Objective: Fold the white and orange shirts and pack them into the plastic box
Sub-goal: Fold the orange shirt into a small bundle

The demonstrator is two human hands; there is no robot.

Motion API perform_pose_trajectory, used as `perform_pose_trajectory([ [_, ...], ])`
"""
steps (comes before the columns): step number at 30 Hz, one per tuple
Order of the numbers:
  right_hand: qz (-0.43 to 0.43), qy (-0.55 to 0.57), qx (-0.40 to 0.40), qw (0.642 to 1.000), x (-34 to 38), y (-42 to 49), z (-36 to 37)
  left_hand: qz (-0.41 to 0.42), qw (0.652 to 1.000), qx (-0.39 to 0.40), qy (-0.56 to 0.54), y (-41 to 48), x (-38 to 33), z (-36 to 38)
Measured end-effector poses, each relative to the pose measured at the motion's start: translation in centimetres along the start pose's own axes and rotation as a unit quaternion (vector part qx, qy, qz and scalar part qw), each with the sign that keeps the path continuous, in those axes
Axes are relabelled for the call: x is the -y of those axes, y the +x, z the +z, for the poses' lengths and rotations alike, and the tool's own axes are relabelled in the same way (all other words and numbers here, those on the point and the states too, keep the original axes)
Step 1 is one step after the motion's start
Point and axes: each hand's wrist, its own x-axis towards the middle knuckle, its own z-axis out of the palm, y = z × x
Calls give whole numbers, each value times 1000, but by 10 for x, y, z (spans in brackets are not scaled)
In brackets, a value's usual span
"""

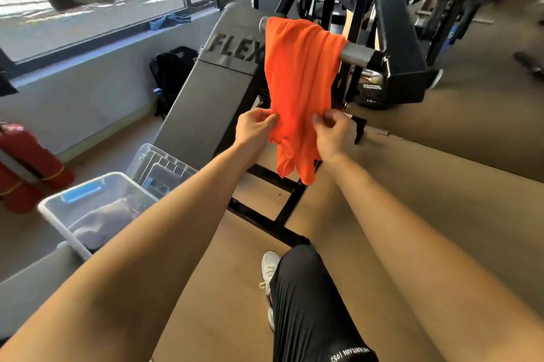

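An orange shirt (300,73) hangs draped over a grey bar (356,54) of a black gym machine. My left hand (254,126) pinches the shirt's lower left edge. At the lower right edge my right hand (332,132) grips the cloth. The clear plastic box (56,210) with a blue latch stands on the floor at the lower left, with dark folded cloth inside. Its lid (156,160) leans just behind it. No white shirt shows.
A grey padded bench marked FLEX (212,82) slopes down beside the shirt. A black backpack (169,73) sits by the wall. Red fire extinguishers (26,161) stand at the far left. The machine's black base frame (265,205) crosses the brown floor.
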Motion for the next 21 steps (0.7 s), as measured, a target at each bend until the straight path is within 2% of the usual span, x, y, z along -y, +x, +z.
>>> perform_pose_trajectory([
  [7,7,35,24,999,-24,-36,-5,-45,996,-57,-50,-41,45,-53],
  [11,-2,6,30,1000,-50,-81,-7,-72,992,-75,-70,-86,78,-92],
  [15,-9,-9,23,1000,-68,-138,-16,-62,990,-110,-55,-145,94,-123],
  [18,-18,-17,49,999,-76,-174,-24,-53,990,-127,-35,-185,102,-146],
  [21,-11,-44,110,993,-85,-203,-30,-56,992,-113,-20,-221,106,-160],
])
